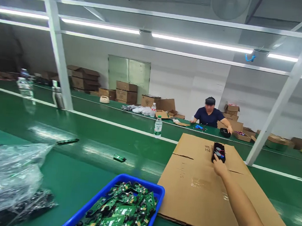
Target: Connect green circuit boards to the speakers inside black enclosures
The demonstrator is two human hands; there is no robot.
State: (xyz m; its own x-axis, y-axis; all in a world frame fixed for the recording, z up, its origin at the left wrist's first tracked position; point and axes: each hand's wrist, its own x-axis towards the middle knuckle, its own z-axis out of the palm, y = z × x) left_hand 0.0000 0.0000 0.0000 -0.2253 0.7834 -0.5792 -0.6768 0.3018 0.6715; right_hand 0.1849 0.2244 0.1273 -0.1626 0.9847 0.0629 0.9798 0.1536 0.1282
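My right hand reaches out over a large flat cardboard sheet. It grips the near end of a black plastic housing, with one finger laid over its top. Two round silvery parts, a red wire and a small blue piece show inside the housing. The fingers underneath are hidden. My left hand is out of view. Left of the cardboard, a blue tray holds a heap of green circuit boards.
Two loose circuit boards, one nearer and one farther, lie on the green bench. Clear plastic bags sit at left. A water bottle stands behind. Across the bench, a co-worker has a hand on a black part.
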